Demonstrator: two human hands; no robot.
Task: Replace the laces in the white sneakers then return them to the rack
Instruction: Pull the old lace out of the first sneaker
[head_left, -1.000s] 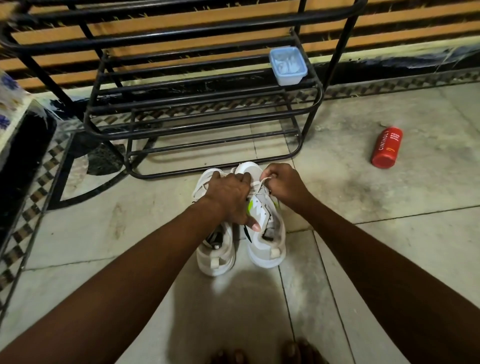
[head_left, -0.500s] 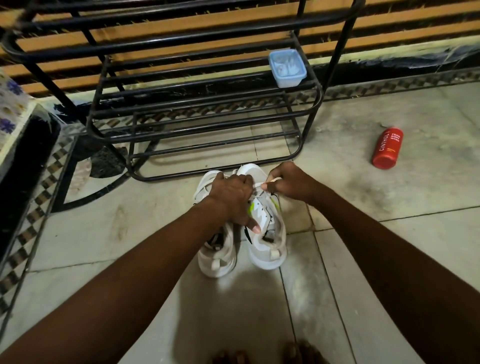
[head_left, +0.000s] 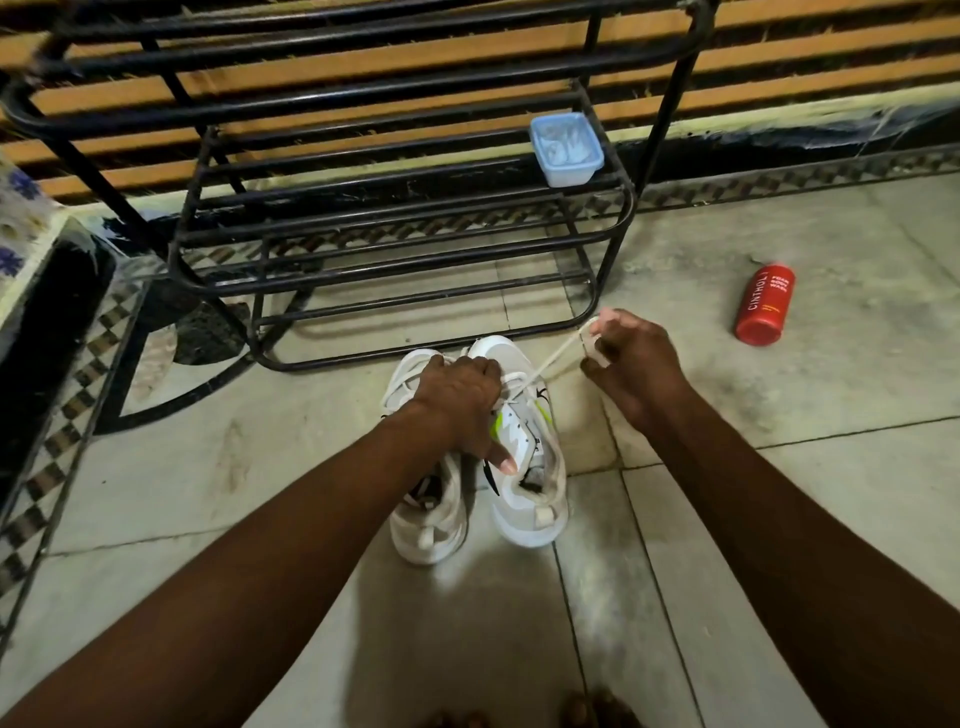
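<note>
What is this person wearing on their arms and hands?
Nothing visible: the left hand and right hand are bare, with no gloves or wristwatch, and both forearms are uncovered to the frame edge, no sleeves in view.

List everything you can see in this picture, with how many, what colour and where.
floor: one, pale tiles, patterned border along the wall
rack: one, black metal, standing on the floor by the wall
container: one, light blue, right end of a rack shelf
sneakers: two, white, side by side on the floor before the rack
lace: one, white, stretched taut from the right-hand sneaker up to the right
bottle: one, red, lying on the floor at right
toes: bottom edge, mostly cut off
left grip: one hand, holds the sneakers at their laced fronts
right grip: one hand, pinches the lace
</note>
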